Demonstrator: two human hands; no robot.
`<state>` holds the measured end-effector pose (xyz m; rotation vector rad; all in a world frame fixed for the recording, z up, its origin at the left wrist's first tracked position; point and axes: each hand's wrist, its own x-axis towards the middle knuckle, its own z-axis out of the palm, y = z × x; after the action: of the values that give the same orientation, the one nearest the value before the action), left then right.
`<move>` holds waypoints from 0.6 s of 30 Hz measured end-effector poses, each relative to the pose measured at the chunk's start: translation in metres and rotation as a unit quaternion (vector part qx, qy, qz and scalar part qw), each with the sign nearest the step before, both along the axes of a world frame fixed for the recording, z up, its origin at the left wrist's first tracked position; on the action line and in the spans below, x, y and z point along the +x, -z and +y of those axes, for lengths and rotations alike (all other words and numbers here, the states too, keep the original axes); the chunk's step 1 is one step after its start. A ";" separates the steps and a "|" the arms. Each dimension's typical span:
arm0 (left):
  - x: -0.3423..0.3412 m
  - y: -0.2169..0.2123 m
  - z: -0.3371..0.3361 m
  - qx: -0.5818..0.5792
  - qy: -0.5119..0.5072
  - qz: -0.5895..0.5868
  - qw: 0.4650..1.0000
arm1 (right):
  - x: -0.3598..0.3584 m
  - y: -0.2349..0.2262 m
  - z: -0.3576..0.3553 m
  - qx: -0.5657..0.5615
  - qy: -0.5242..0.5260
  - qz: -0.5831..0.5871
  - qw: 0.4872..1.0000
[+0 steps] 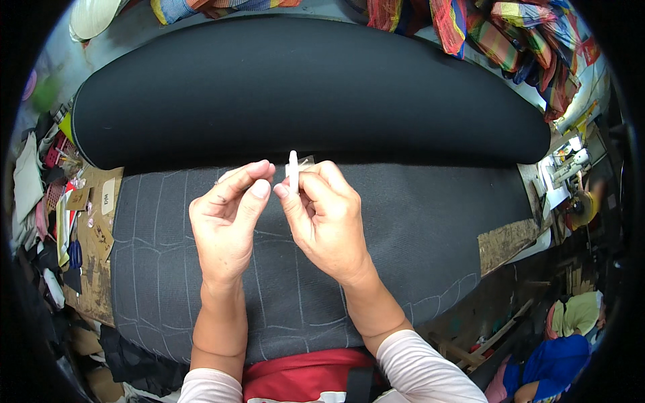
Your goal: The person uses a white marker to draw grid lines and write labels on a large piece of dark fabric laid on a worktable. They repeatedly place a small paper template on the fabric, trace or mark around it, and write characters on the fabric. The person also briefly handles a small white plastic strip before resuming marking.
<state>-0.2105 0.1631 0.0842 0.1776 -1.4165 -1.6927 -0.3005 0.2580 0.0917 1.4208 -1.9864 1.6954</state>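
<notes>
My right hand (pixel 329 218) pinches a slim white pen-like stick (pixel 293 171) upright between thumb and fingers, its narrower end up. Just behind the stick, by the right fingers, shows a small clear and whitish piece (pixel 307 162); I cannot tell what it is. Close beside it on the left, my left hand (pixel 228 218) has thumb and fingers drawn together, and whatever lies between them is too small or hidden to make out. Both hands are above dark grey fabric (pixel 416 228) spread on the table, marked with thin pale lines forming panel shapes, mostly on the left.
A thick roll of black fabric (pixel 302 87) spans the table's far side. Blue-handled scissors (pixel 75 254) and card pieces (pixel 78 199) lie at the left edge. Colourful checked bags (pixel 497 40) are piled at the back right. A sewing machine (pixel 571 168) and a person in blue (pixel 554 363) are on the right.
</notes>
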 end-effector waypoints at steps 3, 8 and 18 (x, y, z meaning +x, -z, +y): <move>0.000 0.001 0.002 0.012 0.001 0.003 1.000 | 0.000 0.000 -0.001 0.010 -0.020 0.012 1.000; -0.002 0.003 -0.004 0.035 0.007 0.022 0.999 | 0.001 0.003 -0.004 0.033 -0.034 0.028 0.998; 0.001 0.005 -0.010 0.075 0.018 0.020 0.997 | 0.003 0.007 -0.007 0.077 -0.057 0.021 0.995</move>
<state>-0.2099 0.1530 0.0787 0.2028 -1.2700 -1.8237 -0.2974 0.2508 0.0848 1.6362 -2.0892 1.5720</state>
